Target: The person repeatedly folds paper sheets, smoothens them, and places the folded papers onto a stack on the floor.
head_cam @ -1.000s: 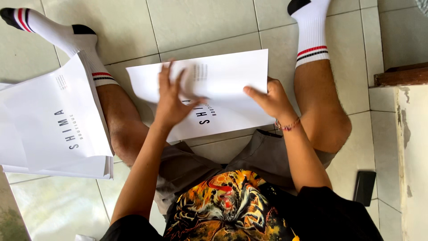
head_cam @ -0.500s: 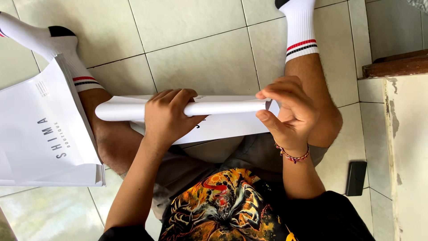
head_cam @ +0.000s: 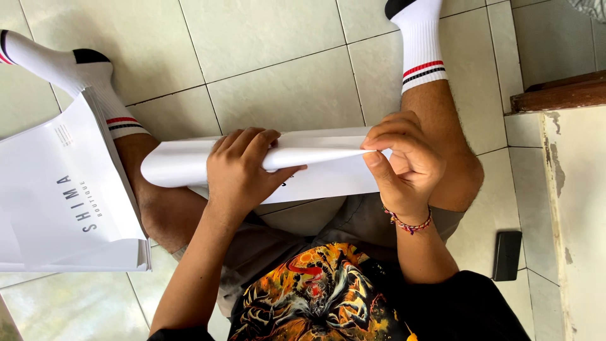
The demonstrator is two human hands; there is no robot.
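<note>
- The white paper sheet (head_cam: 189, 165) lies across the seated person's lap, between the knees, folded over on itself so the upper layer bulges into a rounded tube along the fold.
- A second ago the same sheet lay flat and open on the legs with its print showing; half a second ago it was already doubled over, and since then the fold has barely changed, only the hands have slid a little along it.
- The left hand (head_cam: 243, 170) lies over the middle of the rolled edge, fingers curled across the top and thumb underneath, closed around the paper.
- Earlier that hand was spread flat on the open sheet; now it is bent into a grip.
- The right hand (head_cam: 404, 161) pinches the right end of the fold, thumb and forefinger pressed together on the paper's edge, the other fingers curled in behind.
- A beaded bracelet (head_cam: 409, 223) circles the right wrist, which is bent back toward the body.
- Both forearms come up from the bottom of the view, the left one long and nearly straight, the right one shorter and more upright.
- A stack of white printed sheets (head_cam: 69, 196) rests on the tiled floor (head_cam: 278, 57) beside the left leg, near the folded sheet but apart from it.
- A dark phone (head_cam: 507, 254) lies on the tiles by the right hip, well apart from the hands.
</note>
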